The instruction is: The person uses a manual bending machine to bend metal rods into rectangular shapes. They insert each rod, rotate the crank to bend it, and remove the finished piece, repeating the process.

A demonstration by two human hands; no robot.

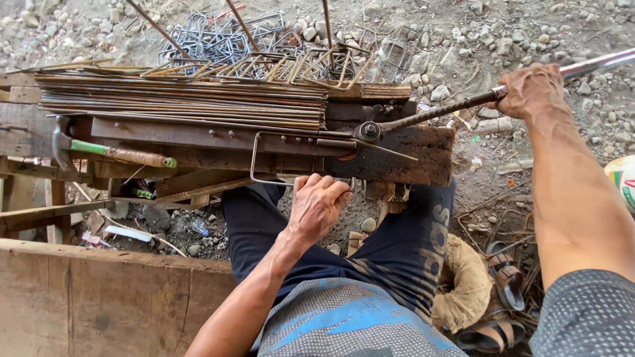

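Gravelly dirt ground (463, 39) in daylight — worn wooden plank (99, 297), scattered stones.

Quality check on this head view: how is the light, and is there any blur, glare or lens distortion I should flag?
Head view: soft, even daylight with only faint shadows under the wooden bench; sharp focus on the left hand and the bent wire; a bright glare streak on the metal lever beyond the right hand; mild wide-angle stretching at the edges, no motion blur.

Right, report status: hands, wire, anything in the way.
Left hand gripping partly bent wire at bench edge. Right hand closed on bending lever. Hammer lying clear, left.
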